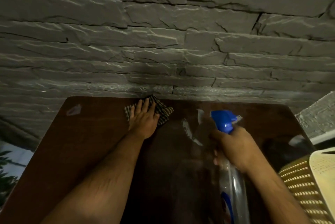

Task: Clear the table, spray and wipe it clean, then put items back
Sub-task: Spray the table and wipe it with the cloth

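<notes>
At the far edge of the table [76, 151], hard against the stone wall [163, 33], my left hand [143, 122] presses a checked cloth [164, 110] flat, fingers straight and spread over it. To the right of the cloth and nearer me, my right hand [233, 149] grips the neck of a spray bottle [233, 178], its blue nozzle [223, 120] aimed out over the wood; whether a finger sits on the trigger I cannot tell. Pale wet streaks [190, 129] gleam between cloth and nozzle, and a dull patch [73, 109] shows well left of the cloth, near the far corner. A woven chair [304, 187] stands right of the table. I judge the clearing done and the spray-and-wipe under way. To do it well, I would keep the palm flat so the whole cloth bears down, draw it through the streaks in overlapping passes from the wall toward me, then reach left for the patch, holding the bottle upright and off the surface so it neither drips nor blocks the stroke.
</notes>
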Tool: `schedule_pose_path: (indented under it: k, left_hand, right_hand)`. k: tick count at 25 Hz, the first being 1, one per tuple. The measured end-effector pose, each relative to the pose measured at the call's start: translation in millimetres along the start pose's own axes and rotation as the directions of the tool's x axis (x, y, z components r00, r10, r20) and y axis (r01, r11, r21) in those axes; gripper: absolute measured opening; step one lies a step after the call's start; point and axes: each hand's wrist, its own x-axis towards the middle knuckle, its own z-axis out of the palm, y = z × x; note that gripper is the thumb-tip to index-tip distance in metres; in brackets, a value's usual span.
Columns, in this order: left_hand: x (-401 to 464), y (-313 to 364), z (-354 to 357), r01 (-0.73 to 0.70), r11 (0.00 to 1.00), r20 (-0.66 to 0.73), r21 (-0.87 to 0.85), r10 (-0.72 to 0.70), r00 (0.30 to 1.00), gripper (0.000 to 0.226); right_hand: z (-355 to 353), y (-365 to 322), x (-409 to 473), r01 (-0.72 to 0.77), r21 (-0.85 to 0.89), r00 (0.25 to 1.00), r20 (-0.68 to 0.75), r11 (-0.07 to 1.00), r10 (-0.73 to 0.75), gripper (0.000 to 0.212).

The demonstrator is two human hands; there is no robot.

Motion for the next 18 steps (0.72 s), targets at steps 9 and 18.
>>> schedule_pose_path:
  k: [9,18]
  left_hand:
    - [7.4,2.0,4.9,0.043,0.999,0.023,-0.019,-0.043,0.999,0.060]
    - [-30.8,79.7,37.5,0.327,0.936,-0.137,-0.131,-0.344,0.929,0.077]
  right_hand:
    - [12.8,32.9,-35.5,-0.051,0.031,0.998,-0.041,0.998,0.052,0.015]
    - [-6.7,30.6,-30.2,-0.120,0.163,0.990,-0.051,0.979,0.130,0.020]
